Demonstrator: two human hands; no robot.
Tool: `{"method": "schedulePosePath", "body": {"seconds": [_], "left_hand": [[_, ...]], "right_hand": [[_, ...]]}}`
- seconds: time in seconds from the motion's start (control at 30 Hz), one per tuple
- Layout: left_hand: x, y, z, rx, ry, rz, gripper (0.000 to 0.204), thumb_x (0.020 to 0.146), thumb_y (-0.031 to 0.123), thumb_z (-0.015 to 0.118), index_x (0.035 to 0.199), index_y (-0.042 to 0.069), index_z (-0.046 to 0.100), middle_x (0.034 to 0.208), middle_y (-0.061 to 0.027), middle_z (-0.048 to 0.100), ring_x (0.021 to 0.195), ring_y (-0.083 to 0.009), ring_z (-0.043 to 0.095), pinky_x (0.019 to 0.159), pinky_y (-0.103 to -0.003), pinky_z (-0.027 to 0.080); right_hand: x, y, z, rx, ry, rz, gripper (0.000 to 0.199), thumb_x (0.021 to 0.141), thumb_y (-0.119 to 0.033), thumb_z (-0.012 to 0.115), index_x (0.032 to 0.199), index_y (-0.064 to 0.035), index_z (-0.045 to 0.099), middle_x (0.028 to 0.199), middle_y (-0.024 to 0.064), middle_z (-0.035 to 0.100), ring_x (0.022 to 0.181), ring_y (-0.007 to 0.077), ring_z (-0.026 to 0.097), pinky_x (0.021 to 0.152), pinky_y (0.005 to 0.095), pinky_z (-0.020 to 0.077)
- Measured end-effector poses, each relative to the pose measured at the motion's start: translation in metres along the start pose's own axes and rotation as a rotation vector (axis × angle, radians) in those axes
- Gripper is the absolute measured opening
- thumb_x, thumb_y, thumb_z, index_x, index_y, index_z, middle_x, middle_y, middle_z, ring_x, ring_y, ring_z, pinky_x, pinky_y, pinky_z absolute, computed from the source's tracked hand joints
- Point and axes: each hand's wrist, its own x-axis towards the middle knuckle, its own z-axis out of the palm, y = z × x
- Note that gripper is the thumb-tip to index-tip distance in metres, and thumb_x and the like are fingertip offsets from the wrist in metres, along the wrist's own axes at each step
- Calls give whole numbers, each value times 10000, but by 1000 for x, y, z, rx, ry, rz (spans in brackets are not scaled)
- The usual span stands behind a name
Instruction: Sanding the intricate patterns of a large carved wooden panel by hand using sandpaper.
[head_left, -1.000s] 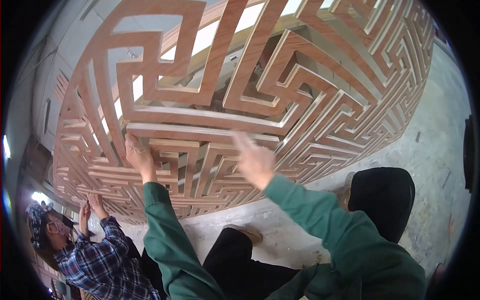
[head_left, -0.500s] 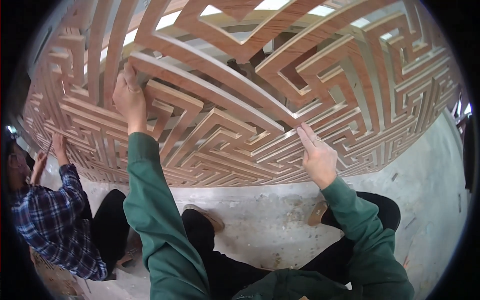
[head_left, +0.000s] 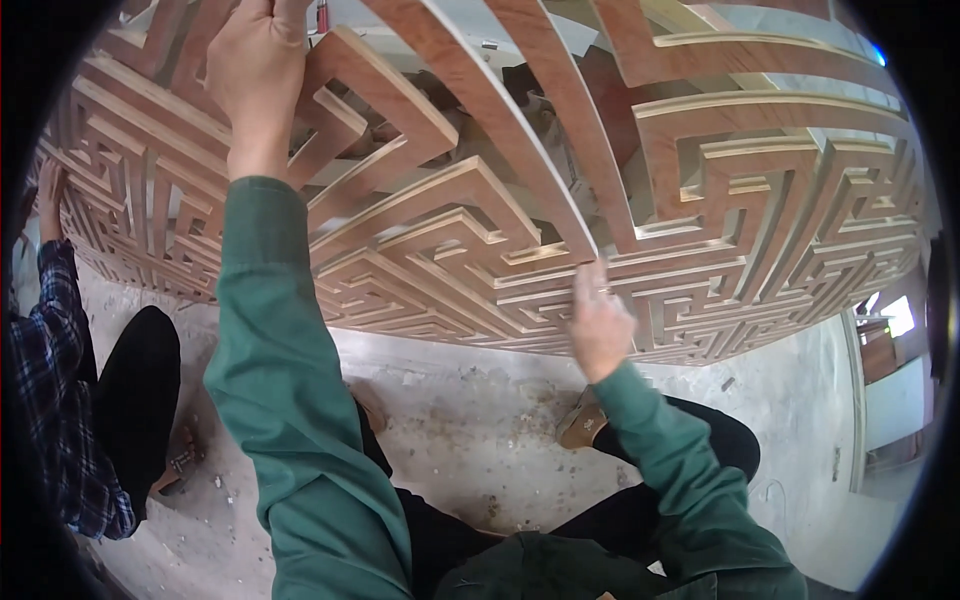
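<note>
A large wooden lattice panel (head_left: pixel 480 190), cut in angular maze-like strips with pale edges and reddish-brown faces, stands in front of me. My left hand (head_left: pixel 258 70) is raised at the upper left, its fingers closed around a strip of the panel; the fingertips are partly cut off by the picture's top. Lower and to the right, my right hand (head_left: pixel 602 325) is slightly blurred. Its fingers are drawn together, the tips touching the lower end of a long slanted strip (head_left: pixel 530 140). Whether anything small sits under those fingertips is hidden.
Another person in a plaid shirt (head_left: pixel 60 400) crouches at the left, one hand (head_left: pixel 50 195) on the panel. The stained concrete floor (head_left: pixel 480 430) lies below, with my shoe (head_left: pixel 582 418) near the panel's bottom edge. Through the openings, a cluttered space shows behind.
My view has turned rightward. Both hands remain at the panel; the left appears higher in the picture, while the right has its fingers more bent and blurred at the strip's end.
</note>
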Motion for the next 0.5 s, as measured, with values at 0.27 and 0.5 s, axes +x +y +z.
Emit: {"method": "schedulePosePath", "body": {"seconds": [0.27,0.5], "left_hand": [[-2,3,5,-7,3,36,505,890,520,462,824,39,600,704,-162,571,652,-254,563,618,-344,426],[3,1,1,-44,36,139,511,894,511,468,847,22,609,719,-144,594,691,-225,579,642,-322,430]], "right_hand": [[-9,-97,52,334,42,117,533,670,-68,539,1203,-77,546,1173,161,581,627,270,604,522,377,480],[-22,-64,34,1277,-55,189,534,758,4,382,1285,-4,466,1220,210,546,1002,285,610,815,319,478]]}}
